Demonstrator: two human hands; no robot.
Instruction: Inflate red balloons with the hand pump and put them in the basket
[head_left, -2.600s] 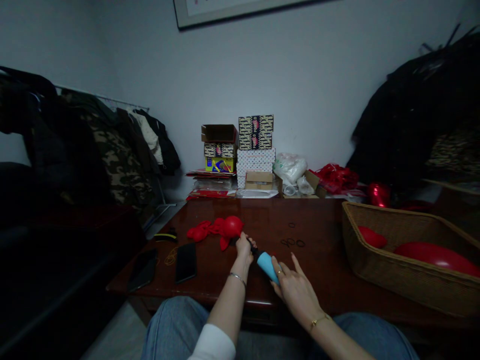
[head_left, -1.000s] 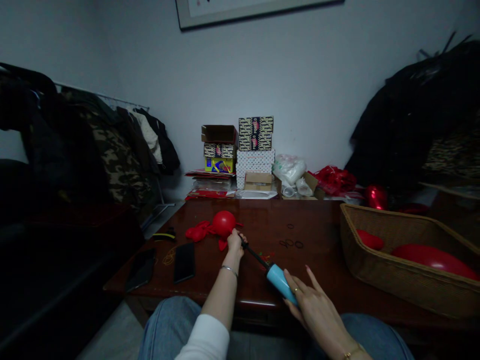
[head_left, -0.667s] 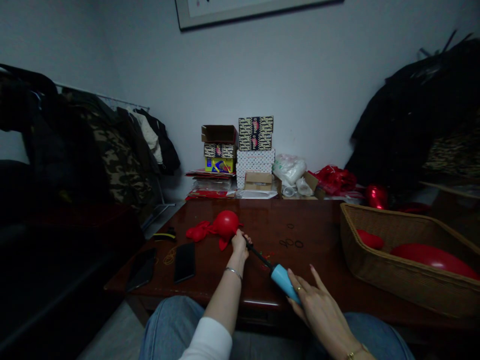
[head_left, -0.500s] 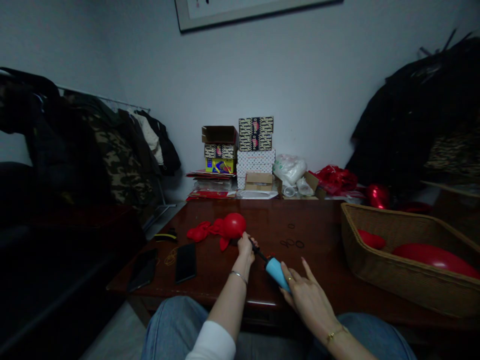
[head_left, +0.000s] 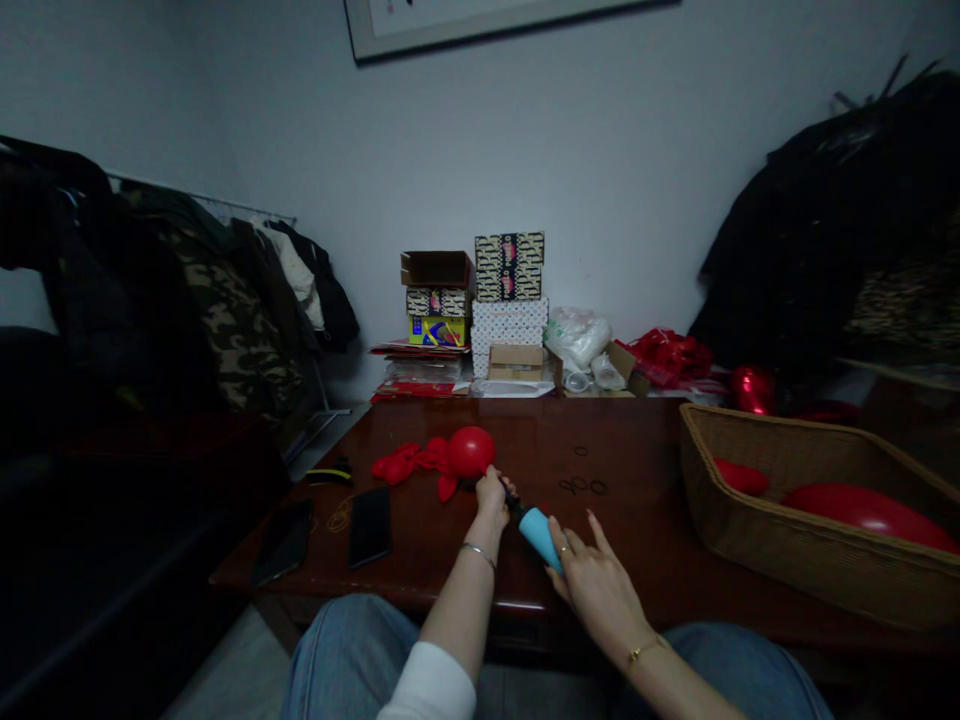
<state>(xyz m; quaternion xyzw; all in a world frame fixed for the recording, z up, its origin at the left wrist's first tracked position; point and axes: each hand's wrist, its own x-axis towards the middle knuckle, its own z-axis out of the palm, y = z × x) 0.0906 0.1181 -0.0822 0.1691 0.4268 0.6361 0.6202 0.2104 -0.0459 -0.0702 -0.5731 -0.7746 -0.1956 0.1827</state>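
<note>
My left hand [head_left: 491, 492] is closed around the neck of a small, partly inflated red balloon [head_left: 472, 451], at the black front end of a hand balloon pump. The pump's light blue barrel [head_left: 540, 537] lies in my right hand [head_left: 596, 575], thumb below and some fingers stretched along it. Only a short dark piece of the pump shows between barrel and left hand. Several limp red balloons [head_left: 399, 464] lie on the table just left of the inflated one; whether they are joined to it I cannot tell.
On the brown table [head_left: 637, 450] are dark hair ties [head_left: 598, 488], a black phone [head_left: 370, 527], another dark flat device [head_left: 283, 540] and yellowish rubber bands [head_left: 340, 515]. A wicker basket [head_left: 787, 580] with red balloons [head_left: 862, 510] stands at right. Stacked boxes [head_left: 510, 335] line the wall.
My right hand has pushed the blue barrel forward and left toward my left hand, so less of the dark rod shows. My left hand stays at the balloon's neck.
</note>
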